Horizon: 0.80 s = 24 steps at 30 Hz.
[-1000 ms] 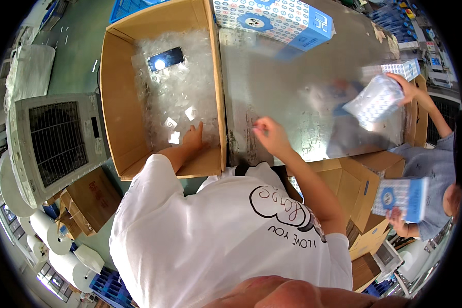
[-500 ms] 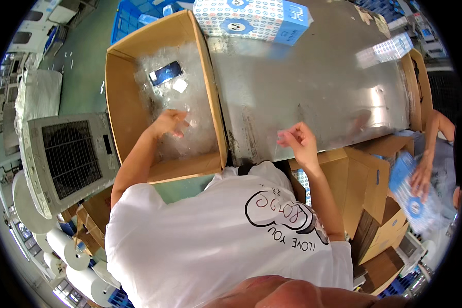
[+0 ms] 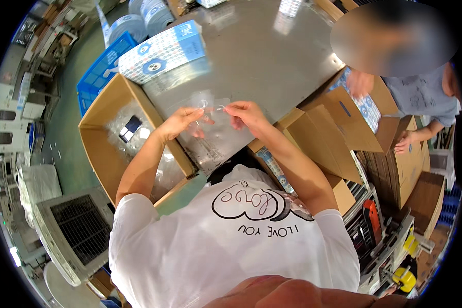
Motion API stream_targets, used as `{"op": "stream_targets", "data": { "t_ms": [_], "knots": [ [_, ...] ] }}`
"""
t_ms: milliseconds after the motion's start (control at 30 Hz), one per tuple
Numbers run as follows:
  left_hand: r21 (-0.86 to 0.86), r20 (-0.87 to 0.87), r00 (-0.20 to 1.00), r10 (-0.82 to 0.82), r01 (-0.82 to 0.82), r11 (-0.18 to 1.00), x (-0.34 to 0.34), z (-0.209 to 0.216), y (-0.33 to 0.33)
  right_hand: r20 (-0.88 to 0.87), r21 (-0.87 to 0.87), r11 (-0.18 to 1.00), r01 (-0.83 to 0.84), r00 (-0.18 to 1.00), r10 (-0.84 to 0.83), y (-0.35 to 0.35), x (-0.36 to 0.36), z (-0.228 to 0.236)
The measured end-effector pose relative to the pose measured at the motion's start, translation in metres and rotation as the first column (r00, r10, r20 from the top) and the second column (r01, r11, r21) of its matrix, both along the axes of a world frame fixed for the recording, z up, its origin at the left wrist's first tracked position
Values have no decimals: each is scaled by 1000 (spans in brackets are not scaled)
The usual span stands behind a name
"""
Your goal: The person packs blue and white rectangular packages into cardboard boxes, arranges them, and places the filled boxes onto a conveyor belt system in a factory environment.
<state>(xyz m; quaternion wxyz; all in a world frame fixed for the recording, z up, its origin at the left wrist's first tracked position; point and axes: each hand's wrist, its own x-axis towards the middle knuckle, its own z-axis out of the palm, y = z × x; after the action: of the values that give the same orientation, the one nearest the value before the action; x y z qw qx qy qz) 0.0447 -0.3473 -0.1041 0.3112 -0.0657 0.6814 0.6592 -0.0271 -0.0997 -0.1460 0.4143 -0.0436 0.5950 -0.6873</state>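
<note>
Over the metal tabletop (image 3: 251, 56), my two hands are close together at chest height. My left hand (image 3: 186, 121) is closed, pinching a clear, thin plastic piece (image 3: 204, 102) with a curved edge. My right hand (image 3: 247, 116) pinches at a small clear bit beside it; whether this is the same piece I cannot tell. On my left, an open cardboard carton (image 3: 98, 154) contains many clear plastic pieces (image 3: 165, 172). A dark phone (image 3: 130, 128) and a small white square (image 3: 144, 133) lie on top of them.
A blue-and-white patterned pack (image 3: 161, 54) lies beyond the carton, near a blue crate (image 3: 90, 84) and large rolls (image 3: 124, 30). At right, a co-worker's hand (image 3: 360, 83) touches patterned packs in an open carton (image 3: 362, 123). An air cooler (image 3: 79, 231) stands at left.
My left hand has come up out of the carton to meet my right hand over the table. The view has turned rightward. The co-worker's hand has moved from a loose pack to the open carton.
</note>
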Motion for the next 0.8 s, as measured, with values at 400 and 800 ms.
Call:
{"op": "stream_targets", "data": {
  "t_ms": [400, 800],
  "knots": [
    [93, 84, 987, -140, 132, 987, 0, -33, 51, -487, 872, 447, 198, 426, 763, 222, 152, -136],
    [110, -44, 857, -514, 515, 850, 11, 21, 99, -163, -89, 989, 118, 978, -131, 140, 92, -11]
  ]
}}
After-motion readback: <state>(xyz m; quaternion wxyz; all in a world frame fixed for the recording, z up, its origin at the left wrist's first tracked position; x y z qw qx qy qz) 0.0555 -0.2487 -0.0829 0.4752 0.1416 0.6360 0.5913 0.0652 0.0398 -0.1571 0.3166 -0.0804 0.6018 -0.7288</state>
